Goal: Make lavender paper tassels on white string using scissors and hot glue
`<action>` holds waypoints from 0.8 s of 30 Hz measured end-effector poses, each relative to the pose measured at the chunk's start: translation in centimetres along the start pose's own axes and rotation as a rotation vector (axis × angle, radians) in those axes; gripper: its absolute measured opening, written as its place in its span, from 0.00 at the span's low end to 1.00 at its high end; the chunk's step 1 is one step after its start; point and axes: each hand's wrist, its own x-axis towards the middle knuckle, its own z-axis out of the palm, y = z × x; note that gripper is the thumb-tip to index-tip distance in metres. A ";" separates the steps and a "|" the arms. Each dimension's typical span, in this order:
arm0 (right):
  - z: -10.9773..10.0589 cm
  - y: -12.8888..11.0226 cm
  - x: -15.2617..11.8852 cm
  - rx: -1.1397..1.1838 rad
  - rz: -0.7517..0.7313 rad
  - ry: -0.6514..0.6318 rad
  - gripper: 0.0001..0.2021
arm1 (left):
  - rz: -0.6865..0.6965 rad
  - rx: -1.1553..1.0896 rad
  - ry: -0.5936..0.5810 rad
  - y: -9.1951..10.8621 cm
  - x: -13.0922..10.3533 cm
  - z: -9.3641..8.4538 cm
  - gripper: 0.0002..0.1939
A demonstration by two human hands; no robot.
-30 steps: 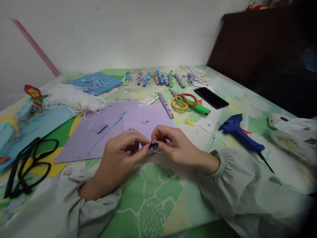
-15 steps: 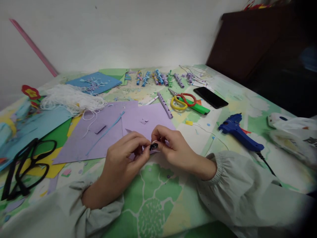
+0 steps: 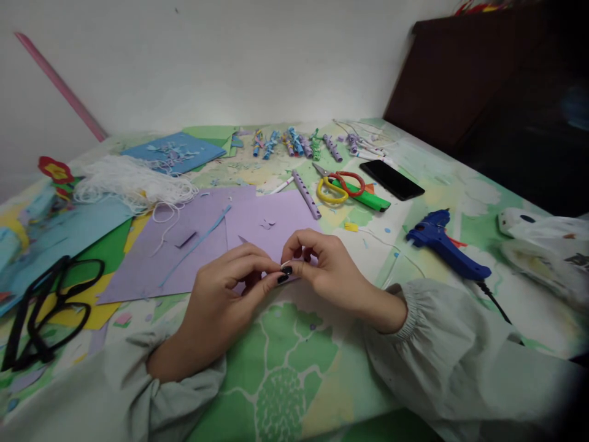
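Right now, the small white piece (image 3: 286, 264) is up at your fingertips, just over the near edge of the purple sheets (image 3: 294, 212); the fingers of your right hand (image 3: 338, 273) are closed in a tight pinch on it, thumb and forefinger together; the fingers of your left hand (image 3: 234, 288) are drawn to a narrow pinch right beside it, though you cannot tell what, if anything, they grip.

Around that pinch, the desk (image 3: 294, 325) runs back to the wall (image 3: 230, 67) at twelve; its right-hand edge slants from one o'clock out towards three, well apart from your hands; its near edge crosses between four and six. You have room at six, where flowered cloth shows between your sleeves; the purple tube (image 3: 306, 194) lies between twelve and one, with the scissors (image 3: 340, 187) between one and two, the black phone (image 3: 391, 179) at two and the blue glue gun (image 3: 448, 245) at three; the blue strip (image 3: 196, 245) lies at nine, the white string heap (image 3: 133, 184) at ten, the black glasses (image 3: 57, 313) between eight and nine.

The piece looks thin, pale and slightly curved; its lower part is hidden by your dark-nailed thumbs.
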 end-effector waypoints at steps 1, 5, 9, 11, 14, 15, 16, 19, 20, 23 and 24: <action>-0.1 0.0 0.1 0.028 0.012 -0.004 0.07 | -0.008 -0.018 -0.011 -0.1 0.1 -0.1 0.04; -0.7 -0.2 0.4 0.136 0.047 -0.042 0.07 | -0.023 -0.087 -0.063 -0.3 0.2 -0.5 0.05; -1.1 -0.5 0.6 0.222 0.050 -0.066 0.07 | -0.043 -0.137 -0.091 -0.3 0.4 -0.7 0.06; -1.2 -0.6 0.6 0.245 0.049 -0.069 0.07 | -0.056 -0.147 -0.101 -0.3 0.5 -0.8 0.06; -1.2 -0.7 0.7 0.245 0.049 -0.073 0.07 | -0.090 -0.149 -0.107 -0.3 0.5 -0.8 0.06; -1.2 -0.7 0.7 0.239 0.049 -0.074 0.07 | -0.101 -0.151 -0.105 -0.2 0.5 -0.7 0.06; -1.2 -0.7 0.7 0.232 0.049 -0.076 0.07 | -0.109 -0.152 -0.103 -0.2 0.5 -0.7 0.06; -1.1 -0.6 0.7 0.219 0.048 -0.081 0.06 | -0.121 -0.156 -0.094 -0.2 0.6 -0.7 0.06; -1.1 -0.6 0.7 0.213 0.048 -0.081 0.06 | -0.122 -0.156 -0.093 -0.2 0.6 -0.7 0.06; -1.1 -0.6 0.6 0.194 0.059 -0.078 0.05 | -0.134 -0.148 -0.090 -0.1 0.6 -0.7 0.06; -1.1 -0.6 0.6 0.193 0.065 -0.080 0.05 | -0.136 -0.147 -0.088 -0.2 0.6 -0.7 0.06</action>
